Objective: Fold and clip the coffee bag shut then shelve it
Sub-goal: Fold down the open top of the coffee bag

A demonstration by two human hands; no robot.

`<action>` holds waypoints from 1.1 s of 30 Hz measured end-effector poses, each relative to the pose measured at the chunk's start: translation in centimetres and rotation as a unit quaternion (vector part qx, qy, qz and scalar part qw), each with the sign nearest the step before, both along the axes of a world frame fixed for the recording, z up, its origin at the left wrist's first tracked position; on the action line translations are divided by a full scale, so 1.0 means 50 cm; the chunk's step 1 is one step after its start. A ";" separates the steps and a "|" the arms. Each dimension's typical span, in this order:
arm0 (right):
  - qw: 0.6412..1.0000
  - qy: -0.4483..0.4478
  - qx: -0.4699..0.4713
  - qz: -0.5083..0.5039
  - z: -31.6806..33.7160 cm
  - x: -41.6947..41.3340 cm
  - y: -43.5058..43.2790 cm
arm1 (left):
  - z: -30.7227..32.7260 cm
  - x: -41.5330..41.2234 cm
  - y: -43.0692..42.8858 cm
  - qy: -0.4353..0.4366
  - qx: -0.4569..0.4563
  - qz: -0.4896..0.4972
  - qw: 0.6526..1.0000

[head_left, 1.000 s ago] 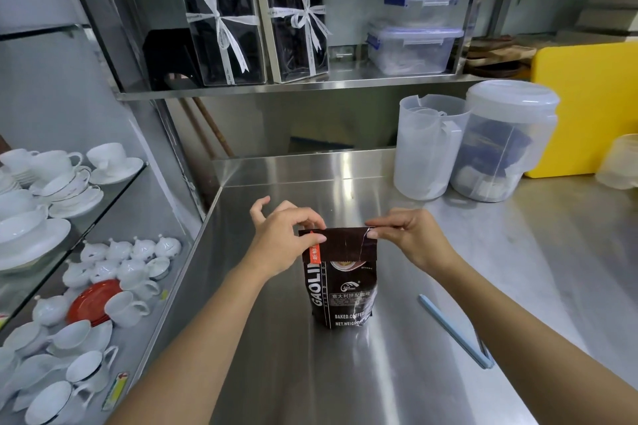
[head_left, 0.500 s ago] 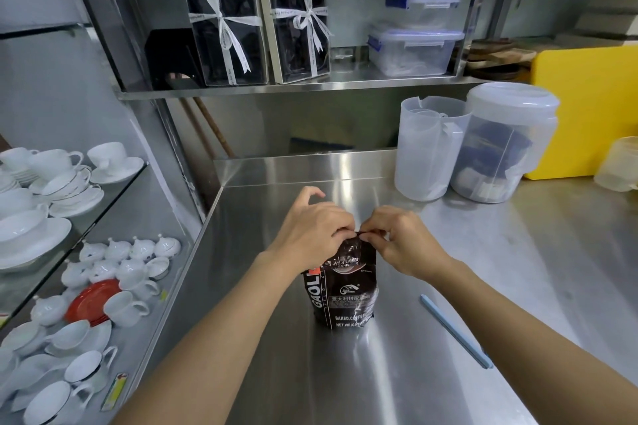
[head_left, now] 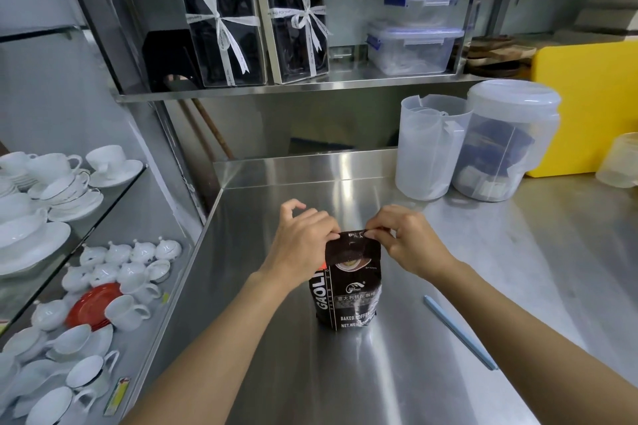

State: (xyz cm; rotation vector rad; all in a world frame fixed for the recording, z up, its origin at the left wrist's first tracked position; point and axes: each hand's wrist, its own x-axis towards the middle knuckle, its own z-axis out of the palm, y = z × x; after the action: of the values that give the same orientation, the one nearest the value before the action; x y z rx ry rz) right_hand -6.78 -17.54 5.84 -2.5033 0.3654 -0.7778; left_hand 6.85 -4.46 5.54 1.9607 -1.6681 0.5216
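Observation:
A dark brown coffee bag (head_left: 348, 293) stands upright on the steel counter (head_left: 397, 373), its top folded over toward me. My left hand (head_left: 303, 245) pinches the folded top at its left corner. My right hand (head_left: 404, 240) pinches the same fold at the right corner. A long pale blue clip (head_left: 459, 331) lies flat on the counter to the right of the bag, apart from both hands.
Two clear plastic jugs (head_left: 431, 148) stand at the back right beside a yellow board (head_left: 587, 107). The steel shelf (head_left: 310, 86) above holds two ribboned black boxes and stacked clear containers. White cups, saucers and teapots (head_left: 114, 272) fill glass shelves on the left.
The bag's upright top has been folded down, so the bag stands shorter. Both hands came closer together at the fold, then eased slightly apart along it.

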 end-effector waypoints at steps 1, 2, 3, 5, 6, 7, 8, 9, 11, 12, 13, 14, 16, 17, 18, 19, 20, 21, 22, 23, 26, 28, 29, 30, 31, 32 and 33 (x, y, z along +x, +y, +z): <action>1.000 0.012 -0.013 0.014 0.001 -0.001 -0.003 | -0.003 0.004 0.002 0.006 -0.005 -0.005 1.000; 0.999 0.024 -0.024 0.025 0.001 -0.002 -0.006 | -0.005 0.010 0.006 0.011 -0.005 -0.014 1.000; 0.999 0.029 -0.031 0.033 0.001 -0.003 -0.009 | -0.004 0.016 0.009 0.012 -0.006 -0.024 1.000; 0.999 0.017 -0.020 0.029 -0.001 -0.002 -0.012 | 0.002 0.026 0.015 0.030 0.014 -0.035 0.999; 1.000 0.005 -0.005 0.020 -0.003 -0.001 -0.012 | 0.004 0.030 0.017 0.051 0.031 -0.035 0.998; 1.000 -0.007 0.007 0.011 -0.007 0.001 -0.010 | 0.004 0.034 0.017 0.074 0.040 -0.032 0.996; 1.000 -0.018 0.013 0.003 -0.010 0.003 -0.007 | 0.003 0.035 0.017 0.091 0.046 -0.029 0.994; 1.000 -0.027 0.014 -0.002 -0.015 0.005 -0.003 | -0.001 0.035 0.015 0.096 0.042 -0.026 0.994; 0.998 -0.052 0.023 -0.015 -0.025 0.010 0.001 | -0.013 0.031 0.013 0.102 0.005 -0.016 0.995; 0.996 -0.071 0.044 -0.027 -0.028 0.010 0.003 | -0.019 0.027 0.012 0.123 -0.022 -0.007 0.992; 0.992 -0.090 0.078 -0.041 -0.031 0.010 0.005 | -0.026 0.023 0.011 0.151 -0.050 0.001 0.987; 0.986 -0.106 0.117 -0.053 -0.033 0.011 0.007 | -0.032 0.019 0.010 0.179 -0.075 0.008 0.981; 0.972 -0.127 0.183 -0.067 -0.041 0.013 0.011 | -0.042 0.012 0.007 0.258 -0.117 0.021 0.959; 0.968 -0.133 0.201 -0.073 -0.045 0.014 0.012 | -0.042 0.008 0.008 0.315 -0.132 0.027 0.940; 0.966 -0.135 0.205 -0.076 -0.047 0.016 0.012 | -0.041 0.007 0.009 0.362 -0.132 0.031 0.922; 0.970 -0.131 0.192 -0.075 -0.046 0.017 0.011 | -0.041 0.009 0.011 0.380 -0.119 0.034 0.917; 0.976 -0.122 0.166 -0.069 -0.044 0.019 0.011 | -0.038 0.013 0.014 0.351 -0.099 0.043 0.930; 0.983 -0.110 0.137 -0.059 -0.040 0.020 0.009 | -0.035 0.021 0.017 0.294 -0.082 0.049 0.951; 0.988 -0.098 0.113 -0.048 -0.036 0.021 0.007 | -0.027 0.031 0.020 0.229 -0.062 0.047 0.970; 0.991 -0.088 0.097 -0.035 -0.031 0.021 0.005 | -0.014 0.040 0.021 0.171 -0.031 0.043 0.984; 0.995 -0.066 0.072 -0.003 -0.018 0.021 -0.005 | 0.042 0.046 0.016 0.040 0.081 0.036 0.995; 0.996 -0.057 0.072 0.008 -0.013 0.023 -0.011 | 0.064 0.033 0.001 0.000 0.113 0.008 0.994; 0.996 -0.055 0.073 0.012 -0.012 0.024 -0.012 | 0.069 0.024 -0.009 -0.010 0.118 -0.010 0.993; 0.996 -0.055 0.071 0.015 -0.011 0.024 -0.011 | 0.070 0.014 -0.017 -0.018 0.119 -0.026 0.992; 0.996 -0.055 0.069 0.019 -0.012 0.023 -0.010 | 0.067 0.004 -0.024 -0.025 0.115 -0.035 0.992; 0.996 -0.056 0.071 0.019 -0.013 0.021 -0.008 | 0.063 -0.002 -0.030 -0.024 0.108 -0.038 0.993; 0.995 -0.057 0.079 0.017 -0.014 0.019 -0.006 | 0.058 -0.004 -0.034 -0.016 0.100 -0.037 0.994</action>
State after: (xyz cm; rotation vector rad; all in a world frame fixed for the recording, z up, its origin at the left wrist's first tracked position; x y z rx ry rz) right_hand -5.84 -17.86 5.14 -2.3017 0.3297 -0.8400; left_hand 6.62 -6.15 8.42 2.0289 -1.8692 0.3721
